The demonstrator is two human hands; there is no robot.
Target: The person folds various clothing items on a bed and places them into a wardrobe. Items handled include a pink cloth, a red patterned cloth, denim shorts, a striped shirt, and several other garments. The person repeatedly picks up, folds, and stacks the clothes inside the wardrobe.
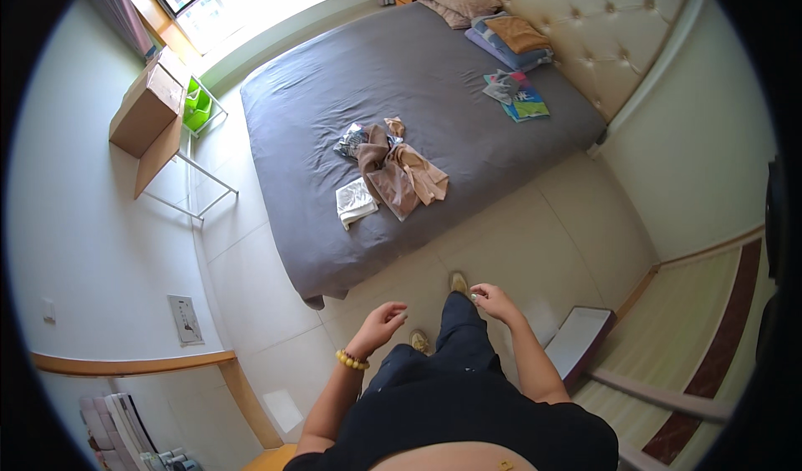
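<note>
Both of my hands hang in the air over the tiled floor, short of the bed, as I stand with one foot ahead. My left hand (380, 329), with a yellow bead bracelet (352, 359) at the wrist, has loosely bent fingers and holds nothing. Beside my thigh, my right hand (494, 302) is also empty, its fingers relaxed and slightly apart. Nearest to them on the bed lie a folded white cloth (355, 201), a heap of brown garments (391, 178), a light tan garment (424, 174) and a dark patterned bundle (350, 141).
The grey-covered bed (317, 86) fills the middle. A colourful packet (525, 99) and folded textiles (510, 40) lie near its padded headboard (576, 15). At left stands a desk (159, 157) bearing a cardboard box (150, 103). A low white-topped piece (578, 337) is at my right.
</note>
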